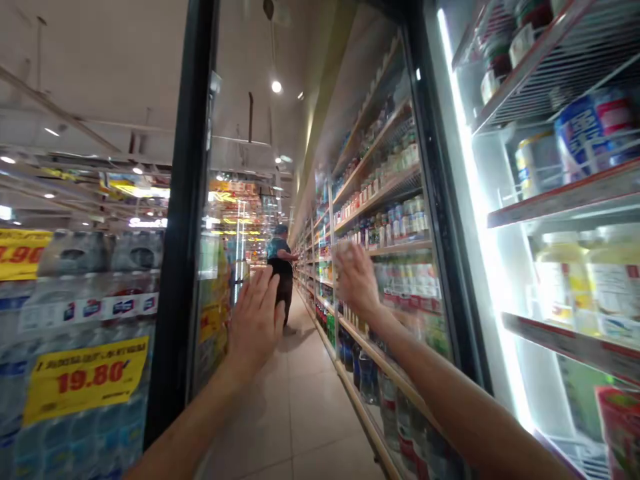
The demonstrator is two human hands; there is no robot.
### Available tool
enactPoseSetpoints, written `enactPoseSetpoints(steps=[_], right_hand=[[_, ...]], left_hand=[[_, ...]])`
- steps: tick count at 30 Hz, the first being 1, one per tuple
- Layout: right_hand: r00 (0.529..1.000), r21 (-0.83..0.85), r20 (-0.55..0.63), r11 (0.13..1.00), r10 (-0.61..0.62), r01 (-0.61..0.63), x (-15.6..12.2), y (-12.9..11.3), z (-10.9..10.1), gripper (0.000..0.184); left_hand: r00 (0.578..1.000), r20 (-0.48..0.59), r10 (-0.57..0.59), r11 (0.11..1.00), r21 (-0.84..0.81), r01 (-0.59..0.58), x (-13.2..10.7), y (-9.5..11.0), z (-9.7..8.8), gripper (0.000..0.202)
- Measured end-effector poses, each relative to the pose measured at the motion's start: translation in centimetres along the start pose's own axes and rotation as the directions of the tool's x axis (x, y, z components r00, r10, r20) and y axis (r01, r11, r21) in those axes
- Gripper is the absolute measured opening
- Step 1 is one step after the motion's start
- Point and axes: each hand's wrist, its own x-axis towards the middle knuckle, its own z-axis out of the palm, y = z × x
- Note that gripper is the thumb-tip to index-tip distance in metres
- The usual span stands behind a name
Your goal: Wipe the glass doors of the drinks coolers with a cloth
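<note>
A glass cooler door (310, 200) in a black frame stands swung open in front of me. My left hand (257, 313) lies against the glass with its fingers stretched out, holding nothing. Farther right, my right hand (357, 280) is raised at the same pane and smeared by motion. Its fingers look bent and pressed to the glass around a small pale patch, which I cannot make out. Through or on the glass show shelves of bottles and cans (395, 227), partly as reflections.
On the right, the lit cooler shelves (565, 200) hold cans and yellow-labelled bottles (560, 280). Stacked packs of bottled water (90, 300) with a yellow price sign (85, 380) stand at left. A person (281, 267) in dark clothes stands farther along the tiled floor (265, 427).
</note>
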Motion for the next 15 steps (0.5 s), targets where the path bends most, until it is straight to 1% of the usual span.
enactPoseSetpoints(steps=[1, 2, 3, 4, 5, 6, 7, 8, 9, 10, 11, 12, 13, 14, 15], right_hand=[[0.986, 0.029, 0.088, 0.99, -0.142, 0.139, -0.1, -1.3, 0.2, 0.047], [0.969, 0.045, 0.136, 0.978, -0.207, 0.202, -0.1, -2.1, 0.3, 0.048], [0.971, 0.037, 0.139, 0.981, -0.193, 0.189, 0.1, -2.3, 0.3, 0.048], [0.99, 0.01, 0.093, 0.994, -0.105, 0.105, 0.3, -2.0, 0.2, 0.047], [1.0, -0.022, 0.012, 0.999, 0.025, -0.025, 0.6, -1.4, 0.0, 0.047], [0.987, -0.04, -0.076, 0.988, 0.144, -0.147, 0.8, -0.8, -0.1, 0.048], [0.97, -0.043, -0.133, 0.976, 0.206, -0.213, 0.8, -0.5, -0.2, 0.048], [0.97, -0.039, -0.143, 0.979, 0.195, -0.202, 0.7, -0.5, -0.2, 0.048], [0.986, -0.028, -0.108, 0.991, 0.124, -0.127, 0.4, -1.1, -0.1, 0.047], [0.999, -0.009, -0.046, 1.0, 0.019, -0.02, -0.1, -2.0, 0.0, 0.046], [0.996, 0.018, 0.017, 0.997, -0.082, 0.081, -0.6, -3.1, 0.1, 0.044], [0.986, 0.045, 0.065, 0.988, -0.152, 0.149, -1.2, -4.3, 0.2, 0.042], [0.978, 0.065, 0.096, 0.982, -0.185, 0.18, -1.8, -5.3, 0.3, 0.041], [0.976, 0.078, 0.112, 0.98, -0.189, 0.181, -2.2, -6.1, 0.3, 0.04], [0.978, 0.086, 0.119, 0.983, -0.173, 0.163, -2.5, -6.6, 0.3, 0.04]], left_hand=[[1.0, 0.008, -0.015, 1.0, -0.009, 0.015, 0.3, 0.0, 0.2, 0.054], [1.0, 0.015, -0.018, 1.0, -0.019, 0.018, 0.4, -0.1, 0.4, 0.053], [1.0, 0.021, -0.01, 1.0, -0.028, 0.011, 0.4, -0.2, 0.5, 0.053], [1.0, 0.024, 0.002, 0.999, -0.038, -0.001, 0.3, -0.2, 0.7, 0.053], [0.999, 0.031, 0.013, 0.999, -0.046, -0.011, 0.1, -0.2, 0.7, 0.054], [0.999, 0.04, 0.019, 0.999, -0.051, -0.017, -0.2, -0.2, 0.7, 0.054], [0.999, 0.047, 0.025, 0.998, -0.055, -0.022, -0.4, -0.2, 0.5, 0.055], [0.998, 0.056, 0.027, 0.998, -0.059, -0.024, -0.7, -0.1, 0.2, 0.055], [0.998, 0.063, 0.028, 0.998, -0.063, -0.024, -1.0, -0.1, -0.3, 0.056], [0.998, 0.062, 0.026, 0.998, -0.062, -0.022, -1.3, -0.2, -0.9, 0.057], [0.999, 0.045, 0.017, 0.999, -0.051, -0.014, -1.6, -0.5, -1.7, 0.059], [1.0, 0.014, -0.005, 1.0, -0.029, 0.005, -1.8, -0.8, -2.5, 0.061], [0.999, -0.028, -0.043, 0.999, 0.0, 0.043, -2.1, -1.4, -3.3, 0.064], [0.993, -0.067, -0.101, 0.994, 0.027, 0.103, -2.2, -2.1, -4.1, 0.068], [0.979, -0.093, -0.183, 0.982, 0.038, 0.187, -2.2, -2.8, -4.8, 0.073]])
